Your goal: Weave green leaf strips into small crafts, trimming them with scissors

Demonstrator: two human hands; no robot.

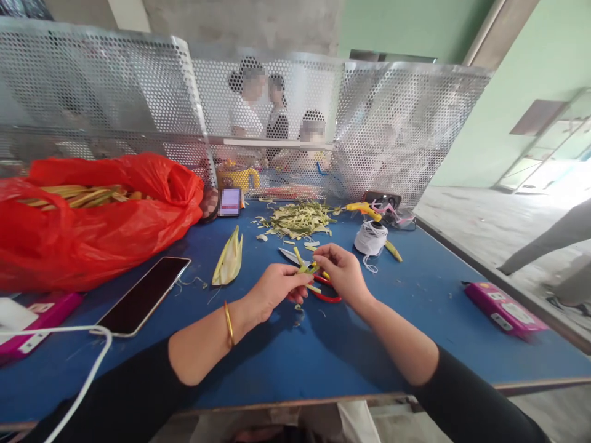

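My left hand (276, 290) and my right hand (340, 272) meet over the middle of the blue table (286, 357). Both pinch a small folded yellow-green leaf strip piece (308, 269) between their fingertips. Red-handled scissors (323, 294) lie on the table just under the hands, blades pointing to the back left. A gold bangle sits on my left wrist. A folded leaf bundle (229, 258) lies to the left of my hands.
A red plastic bag (92, 227) holding leaf strips fills the left. A dark phone (144, 294) with a white cable lies front left. Leaf trimmings (300, 218), a white thread spool (370, 237) and pink boxes (503, 309) surround me. Other people sit behind the perforated metal screen (392, 123).
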